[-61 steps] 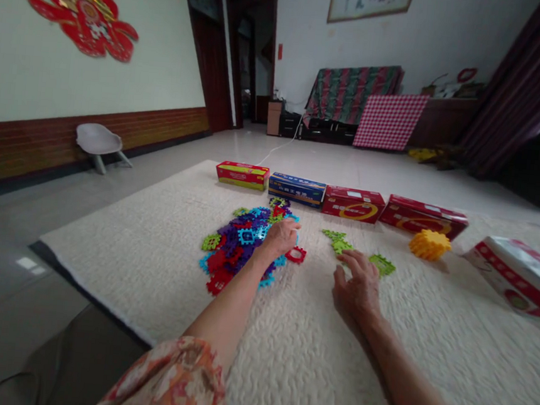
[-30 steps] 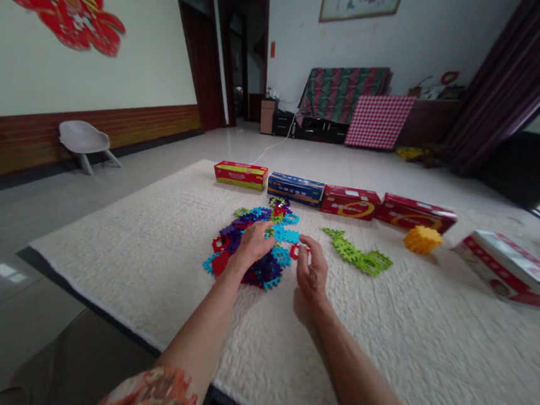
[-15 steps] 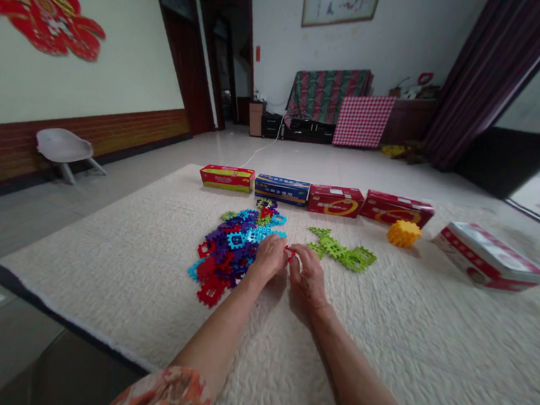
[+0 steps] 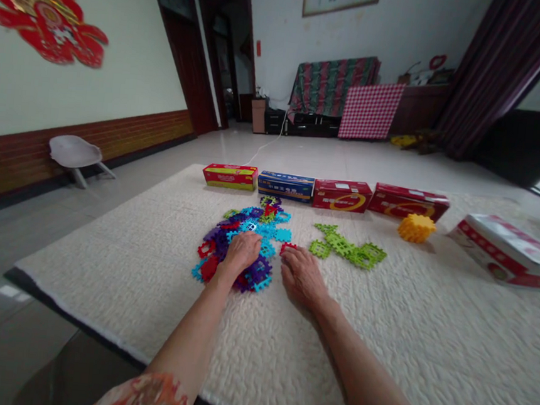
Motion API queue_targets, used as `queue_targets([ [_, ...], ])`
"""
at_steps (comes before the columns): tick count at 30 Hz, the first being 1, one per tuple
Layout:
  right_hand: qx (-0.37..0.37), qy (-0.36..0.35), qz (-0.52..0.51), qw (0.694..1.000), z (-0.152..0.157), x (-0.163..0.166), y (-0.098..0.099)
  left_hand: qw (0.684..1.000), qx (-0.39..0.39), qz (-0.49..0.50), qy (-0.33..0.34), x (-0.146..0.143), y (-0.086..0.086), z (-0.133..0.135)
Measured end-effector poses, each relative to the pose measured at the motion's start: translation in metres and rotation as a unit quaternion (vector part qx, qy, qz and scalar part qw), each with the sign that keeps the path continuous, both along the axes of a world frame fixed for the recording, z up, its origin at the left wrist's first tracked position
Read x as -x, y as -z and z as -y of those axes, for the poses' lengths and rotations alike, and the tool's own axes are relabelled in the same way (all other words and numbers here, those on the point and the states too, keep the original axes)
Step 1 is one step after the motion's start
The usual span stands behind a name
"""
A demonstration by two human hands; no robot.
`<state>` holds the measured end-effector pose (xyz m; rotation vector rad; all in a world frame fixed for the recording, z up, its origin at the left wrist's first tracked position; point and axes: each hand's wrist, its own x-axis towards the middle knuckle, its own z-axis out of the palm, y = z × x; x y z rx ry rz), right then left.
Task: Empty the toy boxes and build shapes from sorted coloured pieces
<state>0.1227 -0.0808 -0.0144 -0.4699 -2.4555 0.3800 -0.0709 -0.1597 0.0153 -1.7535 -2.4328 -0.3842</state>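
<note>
Single head-worn view, looking forward and down past left hand [image 4: 243, 250] and right hand [image 4: 305, 275]; quilted cover [image 4: 127, 259] near, back wall [image 4: 278, 46] far.

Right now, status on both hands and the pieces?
Left hand at multicoloured pile, grip hidden. Right hand at red piece. Green cluster beyond right hand, possibly in the way.

left hand [image 4: 243, 250] back at the pile [image 4: 221, 238], hands apart

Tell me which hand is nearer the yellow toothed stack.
The right hand. It is left of the yellow toothed stack and closer to the wearer, by a red toothed piece; the left hand is farther left, over the multicoloured pile.
</note>
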Motion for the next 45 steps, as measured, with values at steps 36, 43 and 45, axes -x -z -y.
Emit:
queue_targets([
  [36,0.003,0.026,0.021,0.999,0.013,0.005,-0.004,0.993,-0.071,0.040,-0.085,0.009,-0.001,0.010],
  [43,0.019,0.037,0.012,0.999,0.013,0.005,-0.005,0.997,-0.076,-0.013,-0.005,0.000,0.000,0.008],
  [45,0.021,0.037,0.014,0.999,0.012,0.005,-0.004,0.999,-0.028,-0.006,0.038,-0.008,0.002,0.006],
])
